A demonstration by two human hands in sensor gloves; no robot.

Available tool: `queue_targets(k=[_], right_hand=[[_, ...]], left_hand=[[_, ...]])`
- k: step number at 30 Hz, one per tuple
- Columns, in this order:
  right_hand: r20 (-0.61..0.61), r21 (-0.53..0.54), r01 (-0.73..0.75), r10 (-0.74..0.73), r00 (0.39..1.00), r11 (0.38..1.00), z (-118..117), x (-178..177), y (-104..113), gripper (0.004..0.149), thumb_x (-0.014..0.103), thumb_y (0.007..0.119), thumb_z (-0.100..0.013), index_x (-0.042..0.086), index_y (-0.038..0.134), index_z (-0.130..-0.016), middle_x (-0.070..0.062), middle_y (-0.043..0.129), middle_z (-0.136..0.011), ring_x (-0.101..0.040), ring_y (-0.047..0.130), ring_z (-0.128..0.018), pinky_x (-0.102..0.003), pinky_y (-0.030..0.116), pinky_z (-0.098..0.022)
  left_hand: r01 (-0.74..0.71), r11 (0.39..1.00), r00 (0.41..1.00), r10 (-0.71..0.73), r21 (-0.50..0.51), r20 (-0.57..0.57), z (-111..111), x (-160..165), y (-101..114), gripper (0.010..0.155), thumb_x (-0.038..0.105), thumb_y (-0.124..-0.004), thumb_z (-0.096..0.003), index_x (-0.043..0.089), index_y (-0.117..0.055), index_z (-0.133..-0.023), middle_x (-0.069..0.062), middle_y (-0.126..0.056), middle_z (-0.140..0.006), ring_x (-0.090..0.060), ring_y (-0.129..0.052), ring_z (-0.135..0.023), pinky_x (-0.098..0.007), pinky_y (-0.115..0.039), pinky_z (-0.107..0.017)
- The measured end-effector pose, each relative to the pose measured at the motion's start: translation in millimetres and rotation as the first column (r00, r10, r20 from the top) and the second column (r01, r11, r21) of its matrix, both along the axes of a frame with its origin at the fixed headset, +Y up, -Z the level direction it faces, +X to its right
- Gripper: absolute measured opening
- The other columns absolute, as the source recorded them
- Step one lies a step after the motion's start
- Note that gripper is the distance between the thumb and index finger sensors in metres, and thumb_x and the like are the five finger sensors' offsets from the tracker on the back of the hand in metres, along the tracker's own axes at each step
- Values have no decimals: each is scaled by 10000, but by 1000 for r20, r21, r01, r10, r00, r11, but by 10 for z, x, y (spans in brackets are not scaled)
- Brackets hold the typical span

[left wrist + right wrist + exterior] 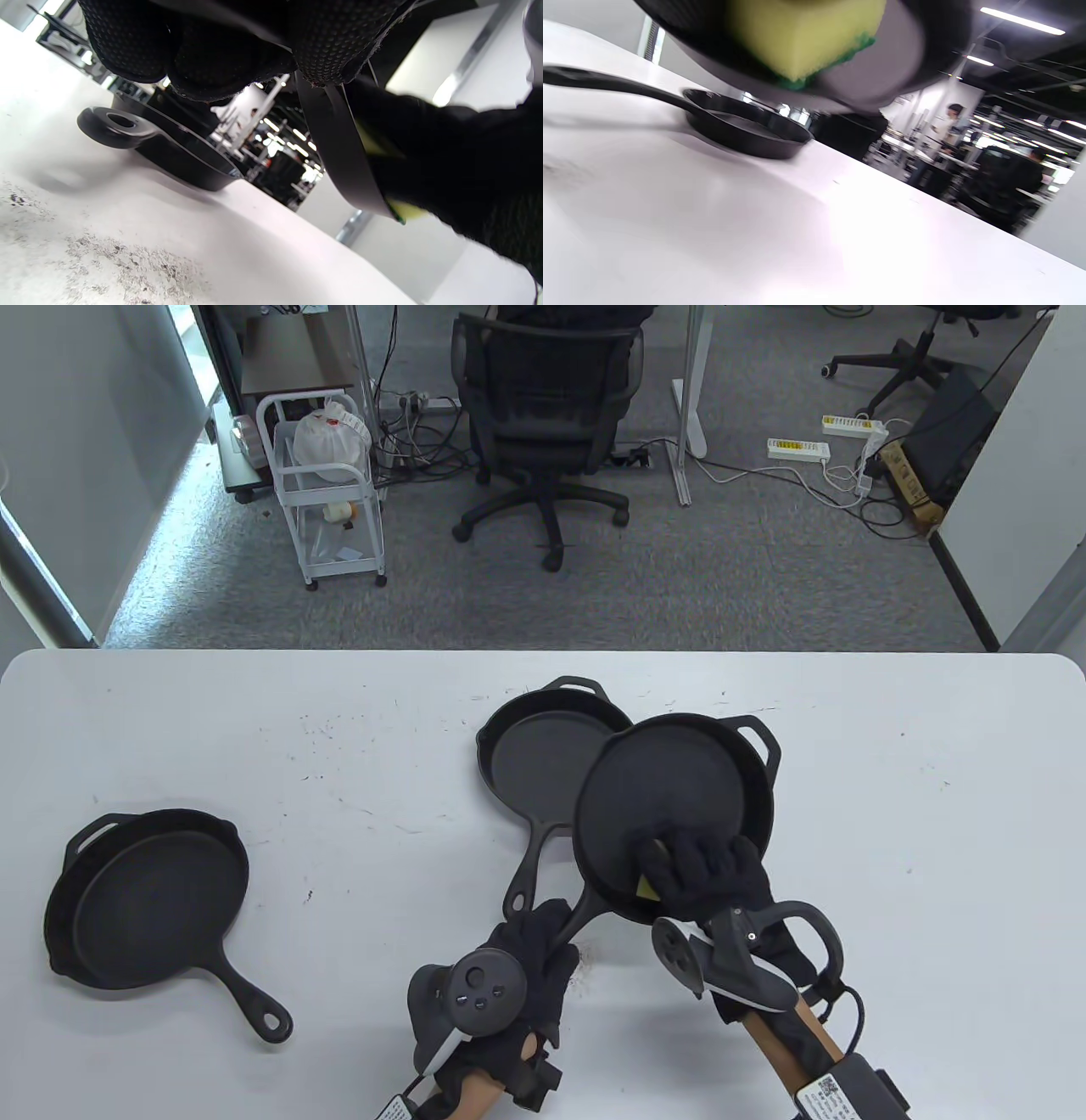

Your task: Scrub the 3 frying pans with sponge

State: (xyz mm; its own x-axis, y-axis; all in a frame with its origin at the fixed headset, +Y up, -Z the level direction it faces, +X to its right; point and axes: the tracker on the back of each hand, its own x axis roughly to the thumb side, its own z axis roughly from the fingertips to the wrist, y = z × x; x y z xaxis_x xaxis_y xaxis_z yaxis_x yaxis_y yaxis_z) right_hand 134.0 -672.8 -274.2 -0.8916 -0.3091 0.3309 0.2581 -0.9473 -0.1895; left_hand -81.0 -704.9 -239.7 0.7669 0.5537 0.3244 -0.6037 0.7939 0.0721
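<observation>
Left hand: at the near edge of the bench, fingers curled round the handle of the raised pan.
Raised pan: held off the bench and tilted, inner face toward the person; overlaps the right rim of the middle pan in the table view.
Right hand: laid inside the raised pan at its near edge, fingers bent over the sponge and pressing it to the pan floor.
Sponge: yellow with a green scouring layer against the metal; mostly hidden under the glove from above, only a yellow corner showing.
Middle pan: flat on the bench just left of and behind the raised pan, handle pointing toward the left hand.
Left pan: flat on the bench, well apart from the others, handle pointing to the near right.
Bench surface: white, with dark specks near the left hand.
Beyond the bench: grey carpet, a black office chair, a white trolley.
</observation>
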Motion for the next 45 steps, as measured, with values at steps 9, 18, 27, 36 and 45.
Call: queue_targets(k=[9, 18, 27, 36, 45], right_hand=[[186, 149, 150, -176, 967, 977, -269, 30, 385, 757, 527, 705, -501, 375, 254, -1090, 3, 395, -1184, -301, 624, -1034, -585, 484, -768], [317, 104, 83, -112, 942, 991, -314, 452, 109, 782, 524, 734, -494, 361, 257, -1092, -4, 421, -1176, -265, 621, -1015, -586, 450, -774], [-59, 57, 44, -41, 997, 997, -12, -68, -144, 722, 489, 783, -485, 418, 376, -1077, 7, 508, -1154, -260, 691, -967, -545, 540, -754], [164, 205, 250, -285, 944, 946, -312, 99, 275, 752, 520, 735, -495, 389, 288, -1085, -19, 425, -1173, -302, 597, -1042, -570, 517, -760], [262, 54, 185, -193, 946, 981, -314, 387, -186, 750, 500, 750, -497, 376, 314, -1094, -18, 453, -1167, -289, 611, -1015, -591, 421, -776]], left_hand=[[54, 998, 997, -55, 28, 45, 21, 40, 8, 610, 323, -884, -416, 181, -766, -997, -41, -927, -804, -267, -989, -573, -572, -810, -607], [49, 998, 999, -48, 41, -18, -3, -11, 32, 612, 316, -876, -420, 180, -750, -1003, -45, -912, -814, -270, -979, -581, -576, -802, -612], [50, 999, 998, -50, 2, -29, -23, -41, 4, 600, 320, -869, -424, 176, -761, -997, -46, -921, -806, -267, -989, -577, -576, -812, -606], [61, 998, 996, -60, -9, 59, 3, 16, 49, 608, 311, -867, -418, 179, -752, -1000, -46, -913, -812, -266, -982, -592, -582, -804, -620], [14, 1000, 999, -15, -28, -35, -62, -93, 29, 607, 307, -861, -425, 169, -745, -1005, -55, -905, -814, -274, -974, -593, -590, -798, -618]])
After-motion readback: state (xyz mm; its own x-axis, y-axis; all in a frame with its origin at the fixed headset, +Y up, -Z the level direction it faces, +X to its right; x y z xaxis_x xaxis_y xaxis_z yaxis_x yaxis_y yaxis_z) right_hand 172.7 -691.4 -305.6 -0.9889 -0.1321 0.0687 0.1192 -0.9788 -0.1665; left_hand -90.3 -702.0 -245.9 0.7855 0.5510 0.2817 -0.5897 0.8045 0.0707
